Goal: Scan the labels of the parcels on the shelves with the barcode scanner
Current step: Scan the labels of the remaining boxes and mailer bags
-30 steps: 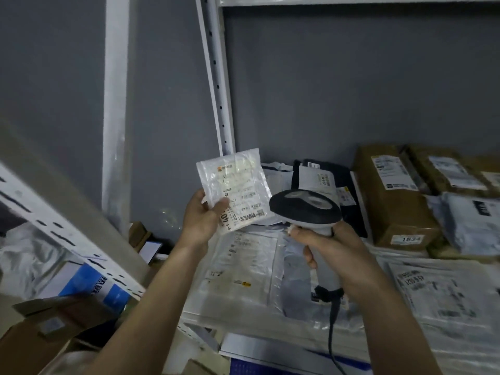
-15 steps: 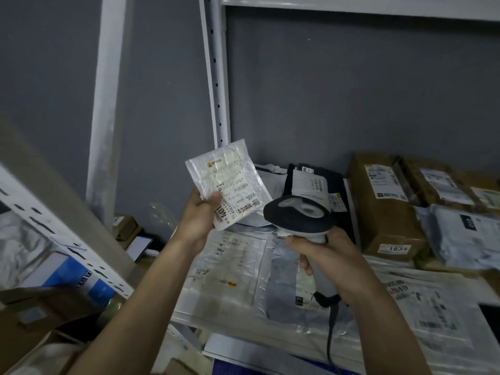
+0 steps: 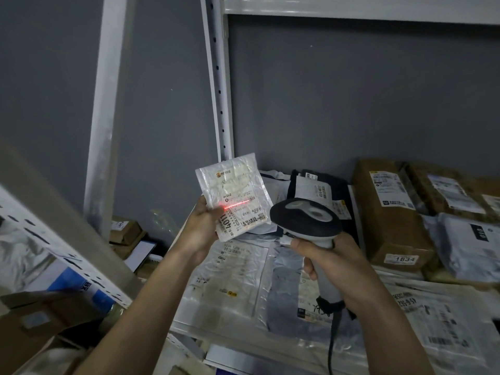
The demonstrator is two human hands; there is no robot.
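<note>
Grey wall point(image 3: 351, 90): is filling the background, plain and matt.
White post point(image 3: 105, 117): is running straight up the wall at the left, from the corner to the top edge.
Small cardboard boxes point(image 3: 125, 230): are sitting stacked in the corner at the foot of the post, tilted.
White flat board point(image 3: 142, 254): is leaning just beside those boxes, one dark edge showing.
Clear plastic film point(image 3: 162, 220): is lying crumpled against the wall, near the boxes.
Blue-and-white box point(image 3: 78, 286): is showing at lower left, partly hidden.
Silver crinkled wrap point(image 3: 19, 255): is catching light at the left edge.
Brown cardboard flap point(image 3: 40, 315): is lying below the blue-and-white box, blurred.
</note>
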